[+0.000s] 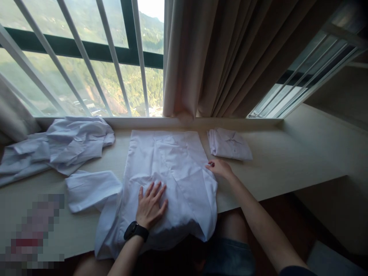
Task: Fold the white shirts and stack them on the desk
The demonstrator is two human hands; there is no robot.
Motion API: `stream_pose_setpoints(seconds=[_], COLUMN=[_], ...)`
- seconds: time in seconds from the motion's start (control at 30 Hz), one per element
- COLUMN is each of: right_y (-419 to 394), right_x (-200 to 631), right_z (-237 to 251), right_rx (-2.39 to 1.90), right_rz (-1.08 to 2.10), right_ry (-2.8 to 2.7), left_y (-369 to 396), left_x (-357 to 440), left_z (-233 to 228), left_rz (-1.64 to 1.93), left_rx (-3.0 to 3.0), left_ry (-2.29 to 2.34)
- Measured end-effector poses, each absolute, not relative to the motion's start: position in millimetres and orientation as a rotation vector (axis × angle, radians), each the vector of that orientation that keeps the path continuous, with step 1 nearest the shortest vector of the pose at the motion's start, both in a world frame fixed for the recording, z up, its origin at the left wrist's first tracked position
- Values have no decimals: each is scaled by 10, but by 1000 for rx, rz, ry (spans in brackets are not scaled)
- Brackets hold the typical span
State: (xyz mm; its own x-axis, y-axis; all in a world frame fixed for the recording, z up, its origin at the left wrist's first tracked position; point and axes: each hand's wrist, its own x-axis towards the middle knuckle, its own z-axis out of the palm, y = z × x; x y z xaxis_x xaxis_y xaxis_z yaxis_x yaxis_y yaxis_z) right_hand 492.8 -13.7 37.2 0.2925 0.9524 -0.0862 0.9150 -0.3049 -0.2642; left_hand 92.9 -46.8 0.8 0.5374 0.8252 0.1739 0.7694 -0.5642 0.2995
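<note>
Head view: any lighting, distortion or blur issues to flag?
Head view: strong backlight from the window leaves the room dim, and the sky at top is blown out; wide-angle distortion fans the window bars and bends the tabletop edge; a pixelated patch masks the lower left; the white shirt under the left hand and right hand looks soft, low-contrast, bluish.

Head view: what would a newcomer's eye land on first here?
The white shirt spread flat mid-table, its lower part hanging over the near edge. The left hand presses flat on it, open, and the right hand touches its right edge. A crumpled pile of shirts lies at the left, a folded shirt at the right by the sill, under the beige curtain.
</note>
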Motion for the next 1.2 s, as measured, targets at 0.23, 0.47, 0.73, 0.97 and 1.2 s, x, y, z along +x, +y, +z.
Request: stream_pose_setpoints(seconds=[0.23,0.47,0.73,0.97,1.2], right_y=[-921,-940,-945,-918,-878], right_x=[5085,5169,4979,4705,4610], right_z=[-101,-348,-186,58,112], right_rx=[-2011,-1788,-1807,-1948,-2206], right_rz=[557,732,524,546,329], right_ry=[-1617,-1456,-1591,-1715,-1834], left_y=[-503,-476,-234,-185,-122], left_x=[924,1276,2044,1659,1674], left_z=[-2,132,263,247,282], left_rz=[506,777,713,863,803], left_rx=[2599,1991,902,860,798], left_ry=[1354,1346,1199,1285,1175])
